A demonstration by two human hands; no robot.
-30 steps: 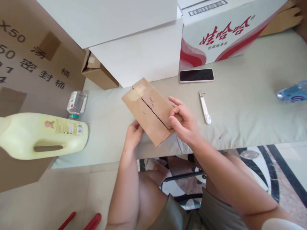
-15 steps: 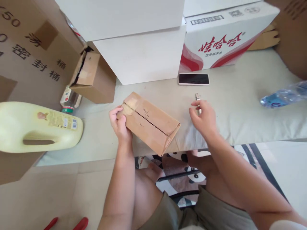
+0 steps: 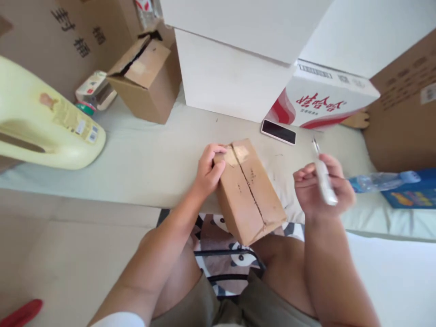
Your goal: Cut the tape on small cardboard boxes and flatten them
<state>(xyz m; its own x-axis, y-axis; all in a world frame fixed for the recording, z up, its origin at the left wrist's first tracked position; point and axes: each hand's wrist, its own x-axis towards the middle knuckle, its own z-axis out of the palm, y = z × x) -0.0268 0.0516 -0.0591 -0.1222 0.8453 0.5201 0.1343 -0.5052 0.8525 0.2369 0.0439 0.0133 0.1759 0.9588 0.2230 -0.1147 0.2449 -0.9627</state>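
My left hand (image 3: 209, 170) grips the upper left end of a small brown cardboard box (image 3: 248, 190), fingers on top and thumb on its near side. Tape covers the far end of the box's centre seam, and the near end juts over the edge of the covered surface. My right hand (image 3: 322, 188), palm turned up and slightly blurred, is closed around a white utility knife (image 3: 325, 181). Its silver tip points away from me, in the air to the right of the box and apart from it.
A phone (image 3: 278, 132) lies before a white and red carton (image 3: 323, 100). At left are a yellow jug (image 3: 51, 122) and an open-topped cardboard box (image 3: 150, 81). White boxes (image 3: 228, 72) stand behind. A plastic bottle (image 3: 381, 180) lies at right beside a blue package (image 3: 415, 193).
My right hand has picked the utility knife up off the surface and raised it, turning palm up. My left hand has turned the box so its seam points more toward me. The view has shifted.
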